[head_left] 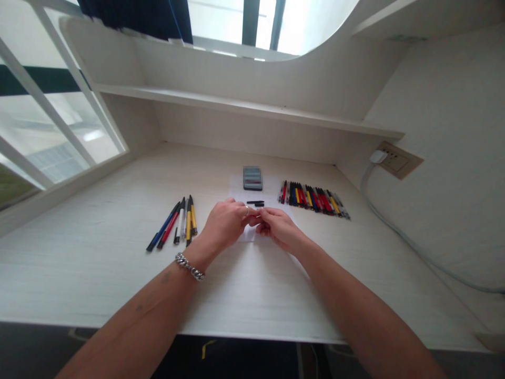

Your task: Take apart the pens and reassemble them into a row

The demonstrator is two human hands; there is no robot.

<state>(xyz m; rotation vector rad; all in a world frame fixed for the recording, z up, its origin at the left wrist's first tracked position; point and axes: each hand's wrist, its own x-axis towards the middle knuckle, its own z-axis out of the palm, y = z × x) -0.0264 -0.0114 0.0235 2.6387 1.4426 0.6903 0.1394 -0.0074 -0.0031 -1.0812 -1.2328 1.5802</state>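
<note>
Over a white sheet of paper (248, 238), the fingertips of my two hands meet. My left hand (225, 223), with a ring on a finger and a chain bracelet at the wrist, is closed with its fingers bent together. My right hand (279, 226) pinches with thumb and forefinger against the left fingertips. Whatever lies between them is too small or hidden to name. Just beyond the fingers are small black pen parts (255, 203) on the paper. A grey-blue rectangular case or stack (252, 178) stands at the paper's far edge.
Left of my hands lie several loose pens (173, 223) in blue, red, white and yellow. A row of many pens (315, 199) lies to the right. A shelf (252, 108) overhangs the back of the table (118, 273). A white plug and cable (373, 197) run along the right wall.
</note>
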